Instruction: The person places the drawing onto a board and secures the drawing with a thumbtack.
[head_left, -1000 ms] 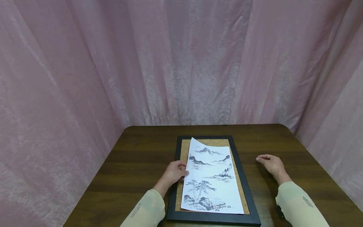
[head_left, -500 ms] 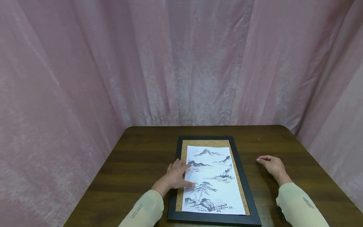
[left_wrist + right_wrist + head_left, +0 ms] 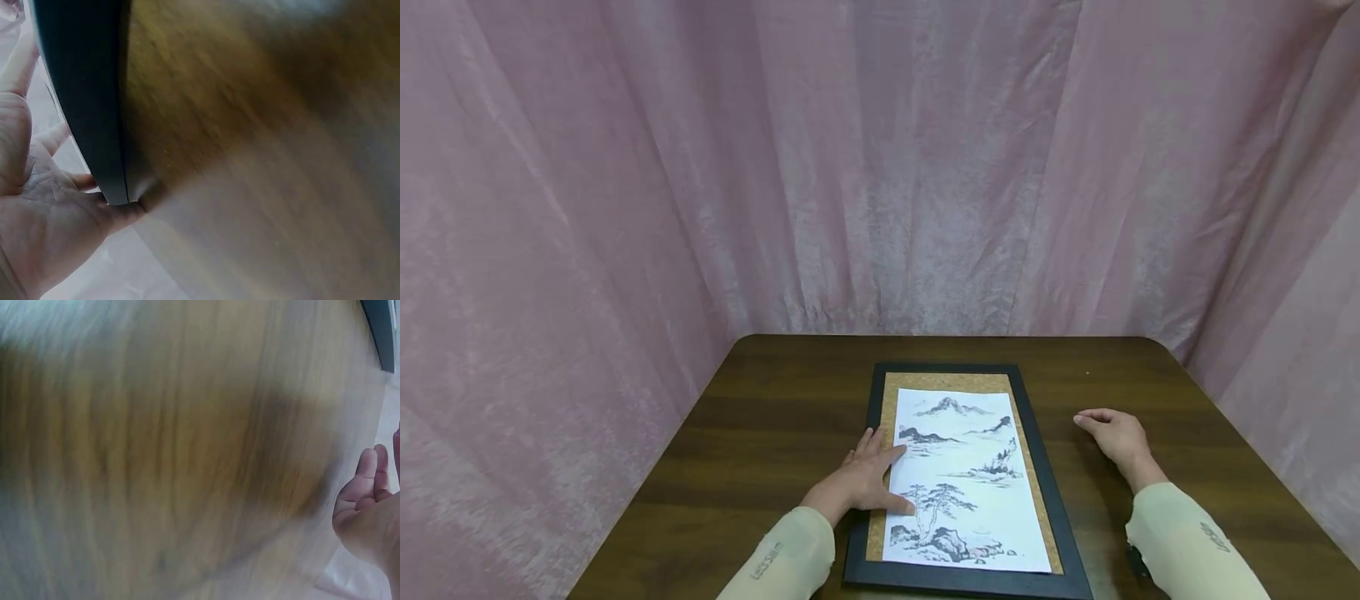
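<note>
A white sheet of paper (image 3: 970,467) printed with an ink landscape lies flat inside a black picture frame (image 3: 1051,475). Tan backing board (image 3: 947,382) shows around the sheet, widest along the top. My left hand (image 3: 861,477) spreads its fingers across the frame's left side, with thumb and index fingertip over the paper's left margin. In the left wrist view the palm of the left hand (image 3: 56,219) faces the dark frame edge (image 3: 87,94). Off to the right of the frame, my right hand (image 3: 1117,437) hangs with loosely curled fingers and holds nothing.
The frame stands on a dark brown wooden table (image 3: 797,400) with rounded far corners. Pink velvet curtain (image 3: 880,167) hangs behind the table and along both sides. A tiny white speck (image 3: 1087,372) lies on the tabletop at the far right.
The left hand pinched the paper's left edge, with the sheet's top left corner raised. It has let go and spread out, and the sheet now lies flat. The right hand has barely moved.
</note>
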### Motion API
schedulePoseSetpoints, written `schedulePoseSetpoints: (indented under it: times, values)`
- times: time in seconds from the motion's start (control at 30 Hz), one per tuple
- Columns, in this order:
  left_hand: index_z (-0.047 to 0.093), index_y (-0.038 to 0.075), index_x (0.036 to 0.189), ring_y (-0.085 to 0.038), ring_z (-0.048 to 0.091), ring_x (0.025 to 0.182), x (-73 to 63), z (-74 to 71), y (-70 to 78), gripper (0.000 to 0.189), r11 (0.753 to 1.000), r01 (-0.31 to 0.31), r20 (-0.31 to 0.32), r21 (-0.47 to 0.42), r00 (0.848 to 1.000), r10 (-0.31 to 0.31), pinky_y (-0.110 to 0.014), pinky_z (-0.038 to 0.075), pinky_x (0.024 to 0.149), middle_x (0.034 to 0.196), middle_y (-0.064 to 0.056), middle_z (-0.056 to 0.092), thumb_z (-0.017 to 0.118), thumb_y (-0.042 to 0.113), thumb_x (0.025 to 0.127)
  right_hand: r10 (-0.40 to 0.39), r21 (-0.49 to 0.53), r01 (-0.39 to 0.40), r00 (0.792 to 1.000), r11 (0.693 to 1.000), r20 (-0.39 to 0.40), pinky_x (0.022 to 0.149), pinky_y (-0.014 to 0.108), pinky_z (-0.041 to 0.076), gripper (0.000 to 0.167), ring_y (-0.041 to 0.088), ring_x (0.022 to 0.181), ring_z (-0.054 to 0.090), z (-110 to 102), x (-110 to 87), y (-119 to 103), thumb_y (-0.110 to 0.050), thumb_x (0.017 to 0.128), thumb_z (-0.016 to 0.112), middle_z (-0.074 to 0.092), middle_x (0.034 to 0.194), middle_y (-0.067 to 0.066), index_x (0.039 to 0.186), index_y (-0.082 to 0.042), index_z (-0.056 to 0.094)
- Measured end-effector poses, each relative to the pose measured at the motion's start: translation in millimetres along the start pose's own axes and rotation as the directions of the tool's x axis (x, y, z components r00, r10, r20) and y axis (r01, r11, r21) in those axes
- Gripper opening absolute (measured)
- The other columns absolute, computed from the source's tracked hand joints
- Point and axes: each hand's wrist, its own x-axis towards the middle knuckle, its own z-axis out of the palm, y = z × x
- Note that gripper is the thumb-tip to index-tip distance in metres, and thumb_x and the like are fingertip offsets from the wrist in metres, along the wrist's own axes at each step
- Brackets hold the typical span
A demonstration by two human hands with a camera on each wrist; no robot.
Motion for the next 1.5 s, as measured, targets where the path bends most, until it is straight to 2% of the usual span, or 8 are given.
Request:
schedulePoseSetpoints:
  times: [0.37,0.63,0.8,1.17,1.33,1.5]
  values:
    - [0.04,0.022,0.153,-0.034,-0.001,0.151,-0.3,1.8,-1.3,0.1,1.0,0.004,-0.003,0.002,1.0,-0.004,-0.059,0.013,0.116,0.166,-0.014,0.006,0.081,0.061,0.071,-0.047,0.082,0.046,0.999,0.996,0.01,0.091,0.05,0.045,0.047,0.035,0.111,0.052,22.8,-1.6,-29.0,-0.039,0.1,0.058,0.058,0.13,0.023,0.127,-0.001,0.063]
    - [0.04,0.022,0.153,-0.034,-0.003,0.151,-0.9,2.3,-1.7,0.1,1.0,0.001,-0.005,-0.009,1.0,-0.001,-0.06,0.012,0.116,0.165,-0.015,0.004,0.081,0.061,0.071,-0.049,0.096,0.047,0.999,0.994,0.015,0.092,0.049,0.043,0.044,0.035,0.112,0.05,36.1,7.2,-44.7,-0.037,0.1,0.059,0.057,0.132,0.021,0.126,-0.002,0.064]
    - [0.04,0.021,0.153,-0.034,-0.004,0.151,0.2,3.2,-2.4,0.1,1.0,0.003,-0.005,-0.022,1.0,-0.003,-0.06,0.012,0.116,0.165,-0.016,0.002,0.082,0.06,0.071,-0.067,0.103,0.065,0.998,0.992,0.011,0.09,0.048,0.044,0.04,0.034,0.111,0.052,42.8,12.3,-52.1,-0.034,0.1,0.06,0.06,0.127,0.021,0.123,-0.002,0.065]
    - [0.039,0.021,0.153,-0.033,-0.004,0.151,0.2,2.0,-0.3,0.1,1.0,0.01,0.004,-0.029,1.0,-0.01,-0.06,0.012,0.116,0.165,-0.016,0.002,0.083,0.059,0.071,-0.098,0.115,0.094,0.995,0.989,0.033,0.093,0.053,0.047,0.034,0.035,0.109,0.058,66.8,21.3,-69.2,-0.027,0.101,0.059,0.063,0.122,0.021,0.121,-0.002,0.067]
    - [0.039,0.022,0.154,-0.033,-0.005,0.151,0.1,2.3,-2.5,0.1,1.0,0.011,0.011,-0.026,1.0,-0.011,-0.06,0.011,0.116,0.165,-0.016,0.002,0.082,0.059,0.072,-0.128,0.119,0.124,0.991,0.985,0.032,0.083,0.043,0.051,0.031,0.03,0.098,0.062,76.7,24.6,-77.5,-0.024,0.099,0.062,0.068,0.113,0.018,0.117,-0.001,0.069]
    - [0.038,0.024,0.154,-0.031,-0.005,0.151,0.5,2.0,-2.4,0.1,1.0,0.017,0.017,-0.023,1.0,-0.017,-0.059,0.01,0.117,0.166,-0.014,0.001,0.081,0.061,0.072,-0.132,0.142,0.125,0.99,0.982,0.046,0.077,0.038,0.051,0.031,0.029,0.097,0.065,82.2,25.0,-84.7,-0.022,0.099,0.063,0.068,0.114,0.017,0.12,0.001,0.068]
